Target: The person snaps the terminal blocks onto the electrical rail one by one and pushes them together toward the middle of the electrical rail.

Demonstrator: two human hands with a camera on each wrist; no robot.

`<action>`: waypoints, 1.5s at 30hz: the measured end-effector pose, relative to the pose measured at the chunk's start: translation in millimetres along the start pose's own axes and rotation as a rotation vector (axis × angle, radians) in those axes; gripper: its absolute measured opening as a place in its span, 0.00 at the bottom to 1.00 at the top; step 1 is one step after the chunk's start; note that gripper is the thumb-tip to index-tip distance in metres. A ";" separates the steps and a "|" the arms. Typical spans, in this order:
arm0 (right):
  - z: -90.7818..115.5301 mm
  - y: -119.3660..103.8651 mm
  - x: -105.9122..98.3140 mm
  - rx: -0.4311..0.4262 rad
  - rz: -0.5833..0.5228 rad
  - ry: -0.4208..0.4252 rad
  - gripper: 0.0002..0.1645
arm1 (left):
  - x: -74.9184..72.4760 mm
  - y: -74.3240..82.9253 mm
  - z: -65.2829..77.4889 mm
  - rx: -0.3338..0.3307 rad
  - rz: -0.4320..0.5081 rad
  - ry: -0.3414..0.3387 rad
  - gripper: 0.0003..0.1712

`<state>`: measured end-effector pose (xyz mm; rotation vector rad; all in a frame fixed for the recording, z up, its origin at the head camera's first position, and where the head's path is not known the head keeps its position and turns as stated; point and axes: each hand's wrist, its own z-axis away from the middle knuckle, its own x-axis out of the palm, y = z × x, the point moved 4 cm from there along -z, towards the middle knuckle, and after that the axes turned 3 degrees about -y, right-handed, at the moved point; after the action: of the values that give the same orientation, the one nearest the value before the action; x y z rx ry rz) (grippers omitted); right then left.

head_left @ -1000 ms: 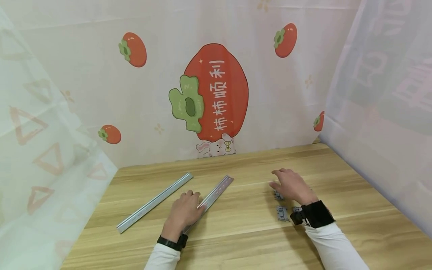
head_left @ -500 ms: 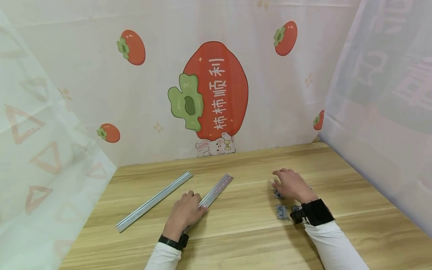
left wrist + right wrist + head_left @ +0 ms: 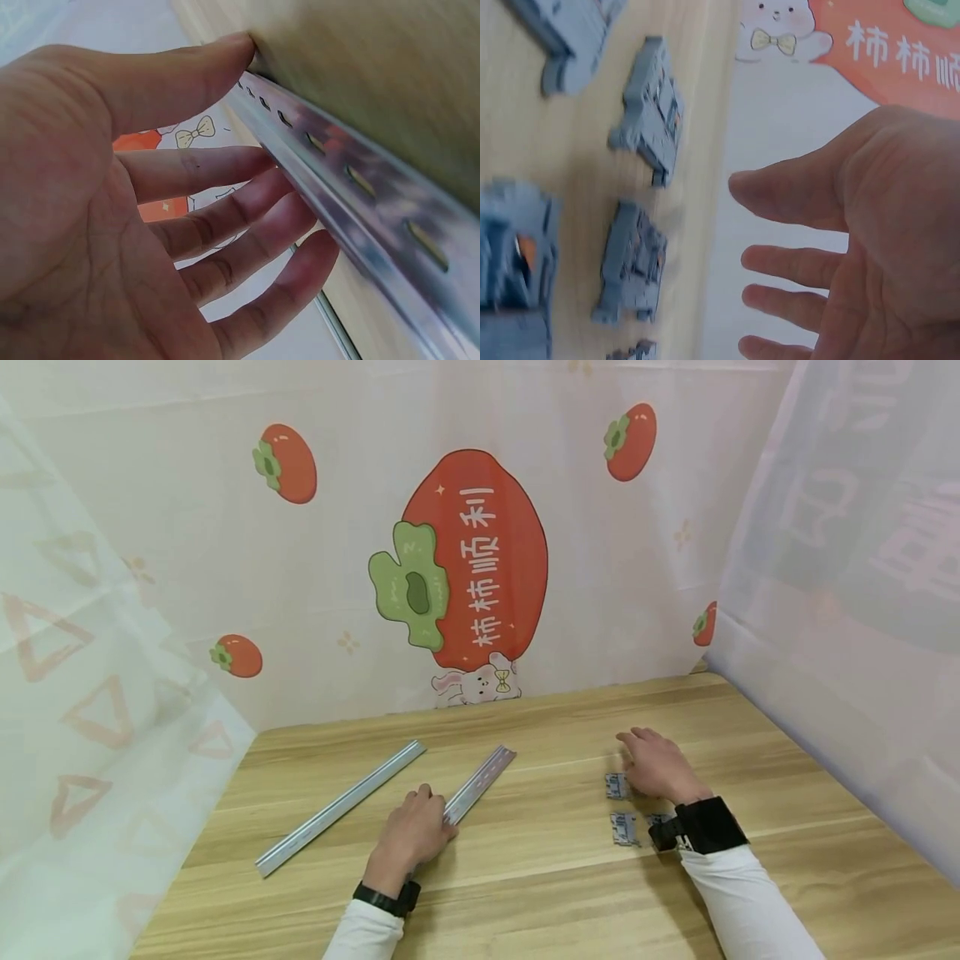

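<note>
My left hand (image 3: 411,835) grips a slotted metal DIN rail (image 3: 486,779) lying slantwise on the table. In the left wrist view, the thumb (image 3: 217,71) is at the rail's far edge and several fingertips meet its near edge. Over on the right, my right hand (image 3: 662,766) is held above grey terminal blocks (image 3: 623,829) with nothing in it. Its thumb and fingers are apart in the right wrist view, beside a terminal block (image 3: 634,262) and several others. Part of the group is hidden by the right hand and wrist.
A second DIN rail (image 3: 341,810) lies to the left, roughly parallel to the first. The wooden table (image 3: 525,893) is bordered at the back by a printed cloth (image 3: 337,552), with hanging sheets at the left and right.
My right hand has shifted a little to the right, so a terminal block beneath its fingers shows more. My left hand stays on the rail, its thumb drawn in slightly.
</note>
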<state>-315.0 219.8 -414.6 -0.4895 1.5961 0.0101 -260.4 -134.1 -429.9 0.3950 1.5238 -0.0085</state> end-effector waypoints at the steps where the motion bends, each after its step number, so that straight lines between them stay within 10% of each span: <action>1: -0.1 2.0 -0.8 0.013 0.002 -0.003 0.27 | 0.1 0.2 -0.2 -0.001 0.000 0.000 0.15; 16: 0.4 20.5 -2.1 0.098 -0.046 -0.071 0.33 | 3.3 1.4 -3.5 -0.012 0.018 -0.005 0.12; 33: -3.6 -2.1 6.6 -0.104 -0.193 -0.235 0.34 | 4.2 1.3 -5.2 -0.019 0.029 -0.024 0.11; 45: -3.1 -7.9 13.2 -0.091 -0.189 -0.254 0.35 | 3.5 2.0 -4.7 -0.007 0.043 -0.014 0.09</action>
<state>-315.5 207.7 -424.6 -0.6816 1.3003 0.0016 -264.3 -130.2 -432.8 0.4215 1.5010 0.0275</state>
